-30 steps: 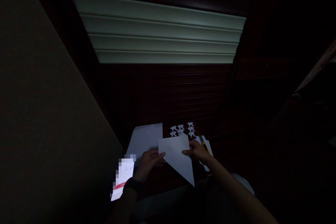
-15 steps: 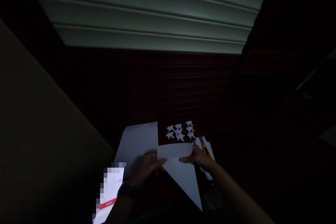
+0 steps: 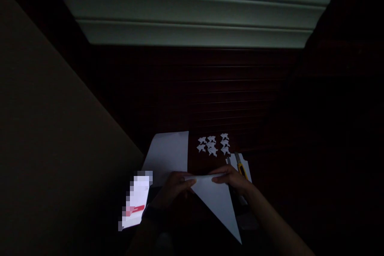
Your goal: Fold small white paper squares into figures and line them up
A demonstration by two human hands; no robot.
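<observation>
A white sheet of paper (image 3: pixel 217 204), folded to a long point, hangs between my two hands with its tip toward me. My left hand (image 3: pixel 178 186) pinches its upper left corner, thumb on top. At the upper right, my right hand (image 3: pixel 229 178) grips the same sheet between thumb and fingers. The top edge lies nearly straight between both hands, and the strip above it is folded back out of sight. Just beyond my hands lie several small folded paper figures (image 3: pixel 212 145) in loose columns.
A larger white sheet (image 3: pixel 169 150) lies at the left. Right of the figures, a yellow utility knife (image 3: pixel 241 170) rests on white paper (image 3: pixel 246 166). A lit phone screen (image 3: pixel 136 200), partly pixelated, is beside my left wrist. Behind stand dark slats and a pale blind (image 3: pixel 192 12).
The flat strip along the paper's top has been folded back, away from view. My right fingers have moved behind the top edge. The whole view has shifted slightly.
</observation>
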